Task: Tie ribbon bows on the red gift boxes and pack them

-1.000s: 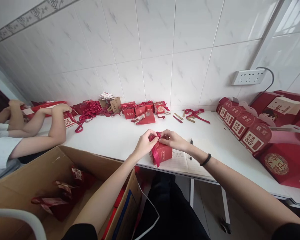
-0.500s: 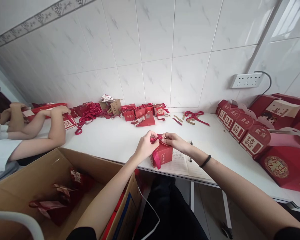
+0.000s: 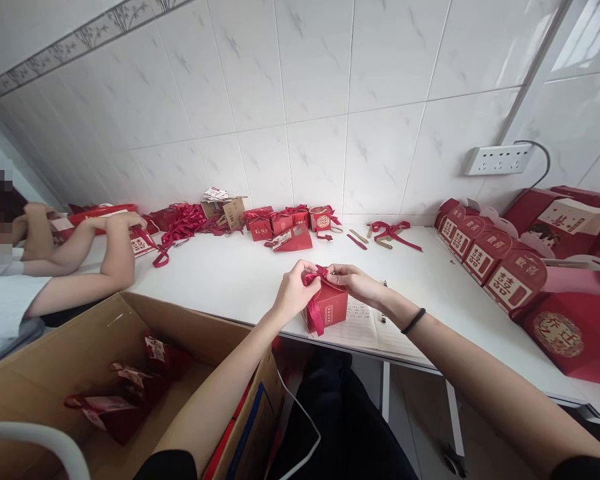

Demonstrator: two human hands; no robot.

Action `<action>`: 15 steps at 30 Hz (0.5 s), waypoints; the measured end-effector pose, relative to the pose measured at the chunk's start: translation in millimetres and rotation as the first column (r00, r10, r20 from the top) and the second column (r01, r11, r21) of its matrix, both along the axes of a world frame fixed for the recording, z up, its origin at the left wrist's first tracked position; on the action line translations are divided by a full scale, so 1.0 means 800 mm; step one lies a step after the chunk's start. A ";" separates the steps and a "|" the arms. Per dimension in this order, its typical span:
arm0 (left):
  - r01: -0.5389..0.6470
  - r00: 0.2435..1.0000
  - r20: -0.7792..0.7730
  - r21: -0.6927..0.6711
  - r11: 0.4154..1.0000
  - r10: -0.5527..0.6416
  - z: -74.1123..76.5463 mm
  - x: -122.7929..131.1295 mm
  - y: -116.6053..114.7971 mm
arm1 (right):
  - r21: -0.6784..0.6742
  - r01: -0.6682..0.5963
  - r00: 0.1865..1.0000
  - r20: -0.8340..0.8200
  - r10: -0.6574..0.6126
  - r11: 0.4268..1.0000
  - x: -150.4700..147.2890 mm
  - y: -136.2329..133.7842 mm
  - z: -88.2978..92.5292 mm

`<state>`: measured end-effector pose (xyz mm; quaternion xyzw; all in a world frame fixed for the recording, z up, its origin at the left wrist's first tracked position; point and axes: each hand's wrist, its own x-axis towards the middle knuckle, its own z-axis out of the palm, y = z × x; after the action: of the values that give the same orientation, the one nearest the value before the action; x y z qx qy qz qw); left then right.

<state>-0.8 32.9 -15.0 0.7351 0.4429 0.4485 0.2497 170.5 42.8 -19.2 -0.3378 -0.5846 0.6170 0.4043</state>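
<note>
A small red gift box [image 3: 333, 307] stands at the table's front edge, partly on an open notebook [image 3: 370, 330]. Dark red ribbon [image 3: 316, 315] is gathered in a bow or knot on its top, and one tail hangs down the front left side. My left hand [image 3: 295, 288] pinches the ribbon at the box's top left. From the right, my right hand [image 3: 351, 280] grips the ribbon at the knot with closed fingertips. The fingers partly cover the knot. A pen [image 3: 383, 303] lies on the notebook beside my right wrist.
A cardboard carton [image 3: 180, 327] holding several red boxes stands at left front. Further left, a co-worker's arms [image 3: 115, 253] rest on the table. Along the wall lie a ribbon pile [image 3: 183, 223], small red boxes [image 3: 260, 223] and loose strips [image 3: 393, 233]. Larger red boxes [image 3: 515, 280] line the right side.
My fingers have shifted slightly at the knot, with both hands still on the ribbon. The whole view has moved a little; the box stays in place.
</note>
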 end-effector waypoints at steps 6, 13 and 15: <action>0.018 0.990 0.137 0.003 1.000 -0.018 -0.010 -0.003 0.001 | 0.180 0.095 0.963 0.232 -0.136 0.979 -0.007 -0.003 0.003; -0.002 0.997 0.081 0.020 1.000 0.001 -0.011 -0.002 0.001 | 0.430 0.216 0.838 0.380 -0.393 0.877 -0.023 -0.014 0.014; -0.017 0.998 0.068 0.016 1.000 0.016 -0.011 -0.002 0.002 | 0.386 0.239 0.841 0.377 -0.388 0.891 -0.024 -0.013 0.013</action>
<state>-2.5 34.2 -23.5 0.7177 0.4364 0.4789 0.2549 151.1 32.1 -9.2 -0.4907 -0.6901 0.3431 0.4065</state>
